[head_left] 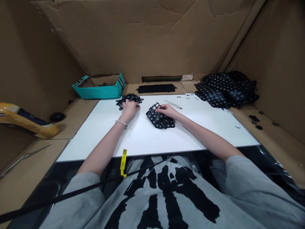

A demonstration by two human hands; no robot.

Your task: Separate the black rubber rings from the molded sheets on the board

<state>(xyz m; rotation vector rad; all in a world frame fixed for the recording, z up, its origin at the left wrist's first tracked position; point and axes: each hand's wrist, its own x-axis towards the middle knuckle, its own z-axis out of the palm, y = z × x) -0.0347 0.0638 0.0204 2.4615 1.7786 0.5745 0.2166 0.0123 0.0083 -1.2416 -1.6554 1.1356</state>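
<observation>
Now right hand [168,110] pinches black sheet [160,121] near top.

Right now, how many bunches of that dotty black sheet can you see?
2: a small bunch in the right hand, and a big heap at the far right corner of the white board. More may be hidden inside the heap.

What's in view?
Board: one, white, centre
Cardboard: several, brown, around
Box: one, teal, back left
Rings: many, black, board left
Dotted sheet: one, black, board
Dotted heap: one, black, back right
Bundle: one, black, back
Slim tool: one, pale, board
Scraps: several, black, right
Object: one, yellow/blue, left
Disc: one, black, left
Metal tool: one, grey, left
Cable: one, black, front
Tag: one, yellow, cable
Shirt: one, grey, front
Left grip, right grip: two, bare, board
</observation>
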